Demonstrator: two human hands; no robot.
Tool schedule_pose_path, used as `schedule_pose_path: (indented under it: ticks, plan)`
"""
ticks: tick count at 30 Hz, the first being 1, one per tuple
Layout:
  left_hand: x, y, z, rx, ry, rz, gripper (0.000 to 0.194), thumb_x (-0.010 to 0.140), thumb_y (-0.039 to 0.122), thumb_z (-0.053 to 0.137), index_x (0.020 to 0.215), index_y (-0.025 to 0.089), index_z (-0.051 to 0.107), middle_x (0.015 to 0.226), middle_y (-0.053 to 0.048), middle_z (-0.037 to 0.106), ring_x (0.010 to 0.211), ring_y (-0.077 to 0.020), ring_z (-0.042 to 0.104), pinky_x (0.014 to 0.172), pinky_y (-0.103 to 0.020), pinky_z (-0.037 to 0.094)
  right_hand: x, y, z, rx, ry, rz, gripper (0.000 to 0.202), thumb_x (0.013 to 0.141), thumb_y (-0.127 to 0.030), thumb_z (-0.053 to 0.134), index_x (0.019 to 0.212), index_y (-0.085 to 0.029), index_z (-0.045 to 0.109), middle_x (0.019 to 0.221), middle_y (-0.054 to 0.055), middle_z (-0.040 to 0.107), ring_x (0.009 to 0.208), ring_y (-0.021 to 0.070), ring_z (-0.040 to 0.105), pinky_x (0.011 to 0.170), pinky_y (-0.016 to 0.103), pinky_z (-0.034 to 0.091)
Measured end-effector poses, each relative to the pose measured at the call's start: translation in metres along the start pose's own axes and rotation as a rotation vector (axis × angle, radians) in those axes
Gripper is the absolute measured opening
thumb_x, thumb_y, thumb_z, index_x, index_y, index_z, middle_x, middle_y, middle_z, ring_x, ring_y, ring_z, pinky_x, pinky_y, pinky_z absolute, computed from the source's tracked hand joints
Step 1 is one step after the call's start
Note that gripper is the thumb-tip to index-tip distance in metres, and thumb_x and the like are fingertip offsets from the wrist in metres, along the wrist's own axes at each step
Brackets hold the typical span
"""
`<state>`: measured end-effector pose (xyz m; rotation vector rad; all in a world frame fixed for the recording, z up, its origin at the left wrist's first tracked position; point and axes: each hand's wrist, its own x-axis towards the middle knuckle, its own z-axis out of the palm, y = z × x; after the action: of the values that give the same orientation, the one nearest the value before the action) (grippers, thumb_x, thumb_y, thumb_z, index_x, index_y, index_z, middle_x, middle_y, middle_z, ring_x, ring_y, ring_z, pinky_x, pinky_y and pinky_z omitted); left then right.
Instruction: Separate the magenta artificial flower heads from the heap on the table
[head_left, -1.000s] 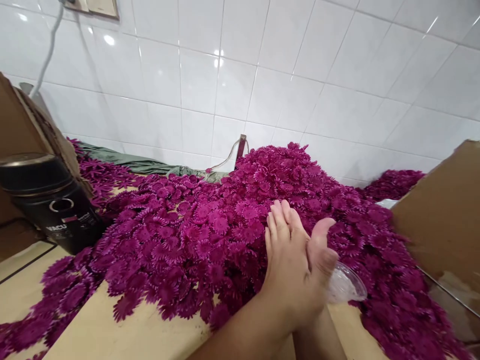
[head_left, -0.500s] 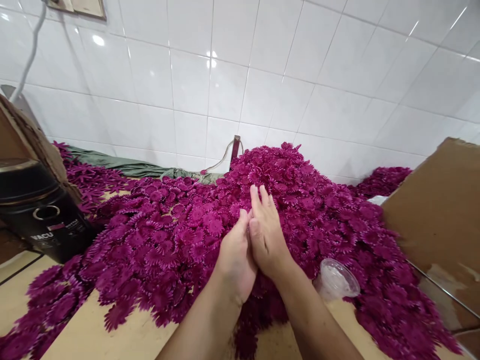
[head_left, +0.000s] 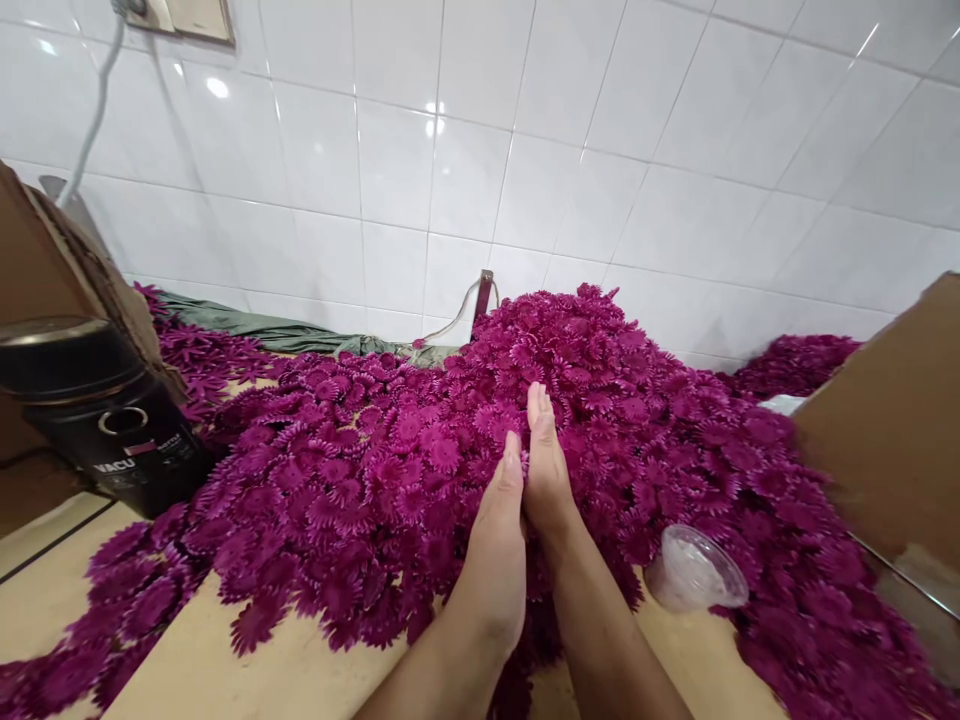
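My left hand [head_left: 501,540] and my right hand [head_left: 547,478] are brought together palm to palm, low over a big heap of magenta flower-shaped pieces [head_left: 405,480] with fringed petals. The fingers of my right hand stretch forward, and my left thumb points up beside them. Most of the left fingers are hidden behind the left palm and thumb. Nothing shows between the palms, though their inner sides are largely out of sight. Right of my right forearm, a clear plastic cup [head_left: 694,570] with whitish contents leans against the flowers.
A black vacuum bottle [head_left: 97,410] stands at the left beside a cardboard box [head_left: 45,240]. Another cardboard piece [head_left: 892,420] is at the right. Green cloth [head_left: 277,325] lies along the white tiled wall [head_left: 465,160]. Pale board [head_left: 277,670] shows at the front.
The palms have shifted against each other; the crossed, slanted hands are now more upright and parallel. The camera view has turned slightly left, so the surroundings sit farther right.
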<state>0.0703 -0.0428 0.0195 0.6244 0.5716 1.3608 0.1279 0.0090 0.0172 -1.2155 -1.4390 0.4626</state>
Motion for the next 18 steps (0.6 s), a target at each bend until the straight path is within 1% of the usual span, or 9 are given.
schedule_pose_path:
  ticks: [1,3,5,7,9,12,14,15,18]
  plan:
    - [0.0,-0.001,-0.002,-0.008,0.003,-0.035,0.041,0.079,0.038,0.053,0.116,0.023,0.054,0.138,-0.002,0.039,0.13,-0.0194,0.026,0.109,-0.033,0.015,0.001,0.005,0.001,0.033,0.046,0.039,0.073,0.083,-0.059,0.011,0.13,-0.01,0.039,0.14,0.012,0.031,0.132,0.022,0.018,0.108,0.044,0.012]
    - [0.002,0.0,-0.005,-0.032,0.018,-0.1,0.037,0.074,0.029,0.061,0.11,0.022,0.058,0.134,-0.003,0.045,0.127,-0.0197,0.032,0.108,-0.032,0.02,0.001,0.011,0.001,0.096,0.115,0.078,0.077,0.081,-0.062,0.016,0.122,-0.004,0.047,0.131,0.019,0.044,0.125,0.0236,0.034,0.106,0.041,0.021]
    - [0.006,0.002,-0.009,-0.079,-0.002,-0.143,0.032,0.072,0.021,0.063,0.104,0.021,0.061,0.124,-0.005,0.055,0.121,-0.0202,0.042,0.105,-0.033,0.028,0.001,0.01,-0.003,0.156,0.158,0.111,0.075,0.08,-0.063,0.021,0.112,-0.005,0.055,0.12,0.02,0.054,0.116,0.0242,0.046,0.102,0.04,0.029]
    - [0.01,0.007,-0.012,-0.113,-0.025,-0.139,0.023,0.073,0.019,0.061,0.096,0.019,0.063,0.111,-0.006,0.063,0.109,-0.0206,0.053,0.098,-0.035,0.037,0.001,0.006,-0.009,0.213,0.161,0.15,0.069,0.08,-0.062,0.023,0.102,-0.008,0.059,0.111,0.018,0.06,0.106,0.0239,0.054,0.095,0.04,0.038]
    - [0.015,0.012,-0.016,-0.102,-0.028,-0.114,0.019,0.071,0.016,0.062,0.09,0.017,0.063,0.1,-0.006,0.066,0.098,-0.0192,0.059,0.092,-0.035,0.043,-0.001,0.001,-0.017,0.214,0.116,0.145,0.057,0.079,-0.059,0.031,0.094,-0.012,0.06,0.102,0.015,0.063,0.096,0.0225,0.058,0.088,0.039,0.043]
    - [0.02,0.02,-0.023,-0.03,-0.065,-0.111,0.018,0.069,0.016,0.064,0.087,0.015,0.063,0.088,-0.005,0.068,0.087,-0.0163,0.062,0.085,-0.031,0.047,-0.011,-0.003,-0.025,0.131,-0.062,0.072,0.035,0.075,-0.046,0.052,0.093,-0.016,0.059,0.096,0.009,0.063,0.09,0.0198,0.059,0.085,0.036,0.046]
    - [0.024,0.023,-0.028,0.067,-0.104,-0.117,0.017,0.068,0.021,0.064,0.084,0.014,0.063,0.079,-0.005,0.068,0.078,-0.0155,0.063,0.076,-0.029,0.049,-0.018,-0.002,-0.027,0.147,-0.155,0.094,0.031,0.073,-0.04,0.057,0.095,-0.017,0.057,0.091,0.007,0.063,0.086,0.0183,0.06,0.081,0.035,0.048]
    - [0.026,0.023,-0.031,0.129,-0.098,-0.107,0.016,0.067,0.023,0.065,0.08,0.013,0.063,0.074,-0.004,0.068,0.072,-0.0148,0.062,0.07,-0.027,0.049,-0.021,-0.001,-0.027,0.181,-0.18,0.122,0.031,0.072,-0.038,0.058,0.095,-0.017,0.056,0.088,0.007,0.062,0.082,0.0176,0.06,0.078,0.034,0.05]
    - [0.032,0.021,-0.036,0.298,-0.029,-0.055,0.016,0.063,0.027,0.067,0.067,0.014,0.059,0.057,0.001,0.062,0.054,-0.0108,0.057,0.055,-0.023,0.046,-0.025,0.001,-0.026,0.258,-0.185,0.192,0.029,0.072,-0.038,0.058,0.092,-0.017,0.054,0.083,0.005,0.061,0.075,0.0159,0.061,0.069,0.031,0.052]
